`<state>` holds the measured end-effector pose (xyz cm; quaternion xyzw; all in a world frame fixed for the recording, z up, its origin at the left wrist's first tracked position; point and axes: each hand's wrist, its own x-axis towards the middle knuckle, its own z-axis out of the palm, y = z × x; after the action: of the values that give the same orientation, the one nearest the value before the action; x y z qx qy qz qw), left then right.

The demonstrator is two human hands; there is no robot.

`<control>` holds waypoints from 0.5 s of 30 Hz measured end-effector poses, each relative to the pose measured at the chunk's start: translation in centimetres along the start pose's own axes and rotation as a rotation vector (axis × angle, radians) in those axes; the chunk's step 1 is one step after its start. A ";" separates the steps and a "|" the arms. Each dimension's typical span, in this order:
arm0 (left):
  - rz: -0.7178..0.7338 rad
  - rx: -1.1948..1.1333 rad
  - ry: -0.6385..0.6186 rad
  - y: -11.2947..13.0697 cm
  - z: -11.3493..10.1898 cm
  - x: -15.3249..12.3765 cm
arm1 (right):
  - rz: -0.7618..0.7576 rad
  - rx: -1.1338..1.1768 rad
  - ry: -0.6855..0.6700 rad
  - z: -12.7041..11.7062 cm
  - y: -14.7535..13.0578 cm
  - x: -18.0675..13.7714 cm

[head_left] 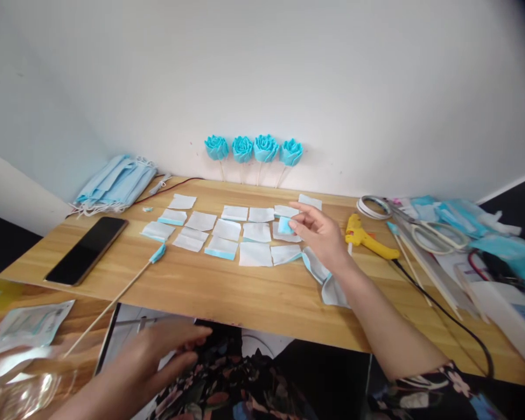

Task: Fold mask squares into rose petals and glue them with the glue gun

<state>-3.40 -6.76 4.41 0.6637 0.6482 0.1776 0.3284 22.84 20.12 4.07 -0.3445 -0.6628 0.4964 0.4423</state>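
My right hand (318, 232) reaches over the table, thumb and fingers pinching a small blue-and-white piece of mask fabric (284, 225). Under and left of it, cut pieces of mask fabric (227, 229) lie in rough rows, white side mostly up, some with blue edges. A curled strip of mask fabric (317, 265) rests under my right wrist. Low in front of the table edge, my left hand (168, 350) holds nothing, its thumb and fingers apart. Beyond it a wooden stick with a blue wrapped tip (158, 253) sticks out across the table's left part.
Blue fabric roses on sticks (266, 149) lean against the wall. Masks (116, 184) and a phone (87, 251) lie left. To the right are a yellow glue gun (370, 238) with its cord, tape (373, 207), scissors (438, 237) and blue scraps (468, 216).
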 end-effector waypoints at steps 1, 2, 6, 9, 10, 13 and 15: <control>0.060 -0.027 0.066 1.5 -1.1 1.4 | -0.006 -0.002 -0.005 0.1 -0.1 -0.1; 0.129 -0.056 0.122 2.8 -2.0 3.1 | -0.013 -0.003 -0.010 0.2 -0.1 -0.2; 0.279 -0.155 0.194 6.2 -3.0 12.1 | -0.033 -0.038 -0.014 0.5 0.0 -0.3; 0.337 -0.176 0.220 7.2 -2.5 18.3 | -0.024 -0.071 -0.028 0.6 0.3 -0.4; 0.345 -0.183 0.215 7.3 -2.3 19.7 | -0.020 -0.076 -0.039 0.6 0.4 -0.4; 0.346 -0.247 0.131 7.5 -1.7 22.0 | -0.012 -0.090 -0.059 0.5 0.3 -0.6; 0.318 -0.313 0.103 7.3 -1.3 22.3 | -0.012 -0.104 -0.045 0.5 0.1 -0.6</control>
<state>3.35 15.69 6.02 0.6883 0.5159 0.3594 0.3618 22.65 19.42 3.77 -0.3517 -0.6994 0.4665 0.4117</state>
